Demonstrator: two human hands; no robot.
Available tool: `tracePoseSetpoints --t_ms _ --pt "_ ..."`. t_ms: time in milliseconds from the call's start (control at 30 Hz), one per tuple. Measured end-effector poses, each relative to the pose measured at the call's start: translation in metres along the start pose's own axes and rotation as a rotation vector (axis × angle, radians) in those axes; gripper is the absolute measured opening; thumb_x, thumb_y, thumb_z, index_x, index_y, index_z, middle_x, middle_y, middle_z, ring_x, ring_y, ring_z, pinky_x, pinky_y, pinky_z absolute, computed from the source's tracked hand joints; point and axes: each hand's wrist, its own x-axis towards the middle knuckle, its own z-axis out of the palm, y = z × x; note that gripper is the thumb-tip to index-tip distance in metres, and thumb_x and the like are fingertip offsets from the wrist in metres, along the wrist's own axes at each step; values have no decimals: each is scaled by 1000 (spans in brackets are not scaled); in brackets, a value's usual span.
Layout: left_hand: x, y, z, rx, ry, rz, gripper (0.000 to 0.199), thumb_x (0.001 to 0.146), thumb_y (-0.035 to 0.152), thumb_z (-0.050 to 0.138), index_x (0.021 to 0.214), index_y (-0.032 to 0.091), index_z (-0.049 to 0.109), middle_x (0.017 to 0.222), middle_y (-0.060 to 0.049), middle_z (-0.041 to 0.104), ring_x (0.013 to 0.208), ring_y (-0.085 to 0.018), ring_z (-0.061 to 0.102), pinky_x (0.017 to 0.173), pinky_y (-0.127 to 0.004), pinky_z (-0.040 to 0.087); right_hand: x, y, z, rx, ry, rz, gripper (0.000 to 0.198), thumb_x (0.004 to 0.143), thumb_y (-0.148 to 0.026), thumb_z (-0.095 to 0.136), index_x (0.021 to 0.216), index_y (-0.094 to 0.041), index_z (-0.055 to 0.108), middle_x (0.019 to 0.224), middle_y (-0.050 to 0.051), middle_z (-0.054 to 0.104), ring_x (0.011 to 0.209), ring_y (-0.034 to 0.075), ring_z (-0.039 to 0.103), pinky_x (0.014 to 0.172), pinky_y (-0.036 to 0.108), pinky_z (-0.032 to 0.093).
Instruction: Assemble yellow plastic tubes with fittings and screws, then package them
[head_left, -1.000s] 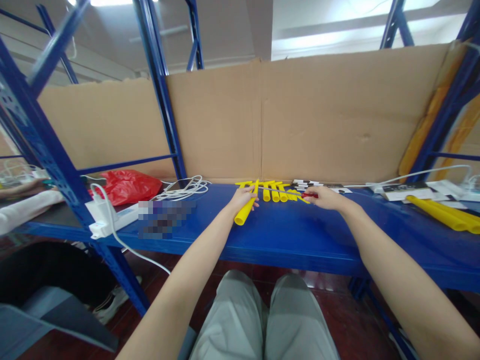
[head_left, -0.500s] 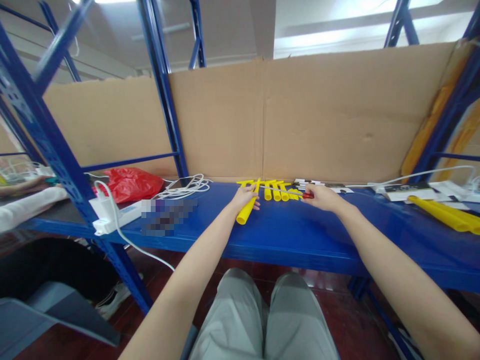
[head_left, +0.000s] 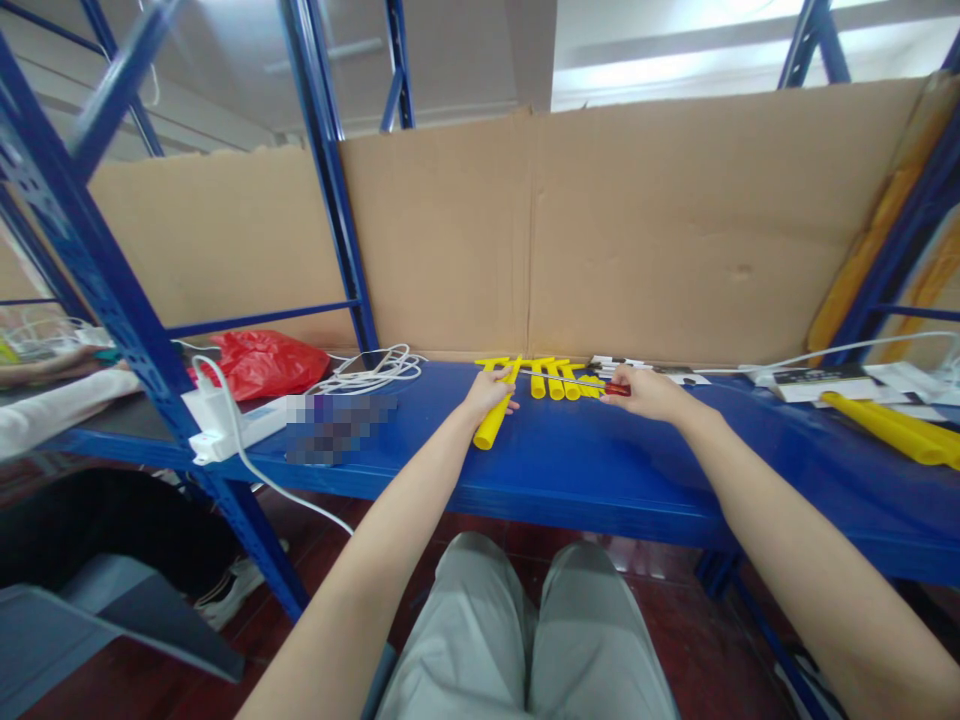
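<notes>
My left hand (head_left: 486,389) is closed round a yellow plastic tube (head_left: 491,427), whose wide round end points toward me while its narrow end points to the cardboard. My right hand (head_left: 643,392) grips a screwdriver by its red handle (head_left: 618,389). The long thin metal shaft (head_left: 571,381) runs left, nearly level, to the upper part of the yellow tube; whether its tip touches cannot be made out. Behind the shaft lie several more yellow tube pieces (head_left: 556,386) in a row, some with crosswise tops.
A cardboard sheet (head_left: 675,230) stands along the back of the blue table (head_left: 570,460). To the left are a red plastic bag (head_left: 266,365), white cables (head_left: 371,372) and a power strip (head_left: 259,424). Yellow tubes (head_left: 885,428) and papers (head_left: 825,384) lie right. Another person's hand (head_left: 71,362) shows far left.
The view has shifted slightly. Both hands keep their holds on the tube and screwdriver, with the red handle turned a little between the fingers.
</notes>
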Motion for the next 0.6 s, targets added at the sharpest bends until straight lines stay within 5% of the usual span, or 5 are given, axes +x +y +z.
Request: tracePoseSetpoints --t_ms 300,600 --pt "8 -6 1 -27 48 49 56 86 1 58 140 13 54 65 1 63 48 -6 58 55 -18 52 1 -1 0 -19 23 -35 15 84 -37 59 81 -22 60 75 5 69 66 19 60 57 27 36" --pt "7 -5 2 -40 46 31 56 88 2 56 142 13 51 70 0 64 50 -7 59 51 -17 53 2 -6 1 25 -29 14 16 84 -37 61 87 -22 60 80 7 70 70 20 63 60 27 39"
